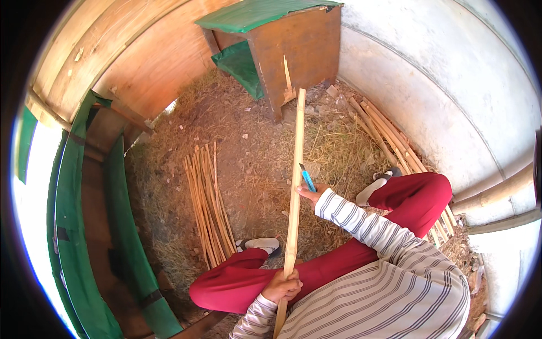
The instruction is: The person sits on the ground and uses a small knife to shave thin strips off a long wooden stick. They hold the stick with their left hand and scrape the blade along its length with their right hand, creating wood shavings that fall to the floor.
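Straw-strewn dirt ground [248,164] fills a small nook shut in by a pale wall [440,85] on the right and plywood panels [152,62] at the far left. At the far side stands a wooden cabinet [299,45] with a green top. Green-edged boards [84,226] curve along the left. One bundle of thin sticks [209,203] lies on the ground left of centre; another pile [389,135] rests against the wall on the right. A long bamboo pole [294,198] runs from near the cabinet down to the person's lap, between the red-trousered legs. The left hand [281,286] is wrapped shut around the pole's near part. The right hand [312,195] touches the pole midway, fingers gripping a blue knife [307,179].
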Motion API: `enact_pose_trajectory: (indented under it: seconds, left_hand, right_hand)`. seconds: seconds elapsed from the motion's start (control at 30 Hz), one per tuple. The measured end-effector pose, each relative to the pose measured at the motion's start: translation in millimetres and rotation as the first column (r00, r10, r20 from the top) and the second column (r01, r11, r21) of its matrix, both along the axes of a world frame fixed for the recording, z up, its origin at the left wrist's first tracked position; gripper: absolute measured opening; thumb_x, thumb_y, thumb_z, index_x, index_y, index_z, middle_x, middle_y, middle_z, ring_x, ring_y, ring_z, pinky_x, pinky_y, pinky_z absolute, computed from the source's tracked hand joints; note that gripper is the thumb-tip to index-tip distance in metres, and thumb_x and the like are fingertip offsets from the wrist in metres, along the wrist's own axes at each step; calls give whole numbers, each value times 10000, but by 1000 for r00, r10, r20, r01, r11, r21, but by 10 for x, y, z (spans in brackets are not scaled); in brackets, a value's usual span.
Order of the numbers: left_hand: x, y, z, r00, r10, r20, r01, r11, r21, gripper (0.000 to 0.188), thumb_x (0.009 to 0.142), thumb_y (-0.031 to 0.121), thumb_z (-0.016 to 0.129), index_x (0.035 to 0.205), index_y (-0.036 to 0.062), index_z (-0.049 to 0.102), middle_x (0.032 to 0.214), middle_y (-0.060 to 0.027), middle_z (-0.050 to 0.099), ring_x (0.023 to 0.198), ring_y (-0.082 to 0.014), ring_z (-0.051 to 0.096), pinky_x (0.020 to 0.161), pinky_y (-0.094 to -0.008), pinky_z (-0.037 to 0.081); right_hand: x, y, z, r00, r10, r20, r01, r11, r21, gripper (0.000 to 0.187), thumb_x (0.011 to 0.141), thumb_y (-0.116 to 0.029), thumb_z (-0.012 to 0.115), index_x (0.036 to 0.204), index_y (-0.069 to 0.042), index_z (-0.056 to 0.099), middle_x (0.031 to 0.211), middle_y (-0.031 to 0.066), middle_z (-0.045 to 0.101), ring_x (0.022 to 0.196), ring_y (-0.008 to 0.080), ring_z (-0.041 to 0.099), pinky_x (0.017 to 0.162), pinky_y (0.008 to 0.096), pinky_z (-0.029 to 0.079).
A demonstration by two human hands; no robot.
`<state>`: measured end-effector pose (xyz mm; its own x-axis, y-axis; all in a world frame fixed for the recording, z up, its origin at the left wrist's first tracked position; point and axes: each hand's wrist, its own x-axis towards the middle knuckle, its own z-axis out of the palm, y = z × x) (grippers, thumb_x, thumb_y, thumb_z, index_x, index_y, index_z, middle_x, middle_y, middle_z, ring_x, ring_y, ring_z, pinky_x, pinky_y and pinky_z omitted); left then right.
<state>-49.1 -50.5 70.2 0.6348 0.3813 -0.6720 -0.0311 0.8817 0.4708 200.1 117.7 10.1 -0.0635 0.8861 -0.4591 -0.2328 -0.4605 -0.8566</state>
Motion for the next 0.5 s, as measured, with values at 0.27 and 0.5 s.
enact_pose_trajectory:
  seconds: [0.27, 0.5]
  left_hand:
    - [174, 116, -10, 996, -11, 83, 9, 1000, 22, 209, 953, 79, 604, 905, 122, 404, 644, 37, 404, 498, -59, 405, 425, -220, 322]
    - [331, 72, -49, 972, 70, -223, 19, 927, 373, 253, 941, 168, 669, 1073, 33, 501, 724, -7, 534, 606, -80, 546, 514, -242, 468]
  right_hand:
    - [209, 118, -122, 992, -7, 130, 1, 999, 44, 301, 819, -290, 817, 934, -16, 767, 630, 15, 637, 486, 71, 475, 448, 262, 390]
    - [202, 109, -56, 964, -29, 266, -8, 991, 136, 324, 829, -320, 801, 989, -40, 768, 678, 8, 633, 611, 82, 533, 570, 271, 463]
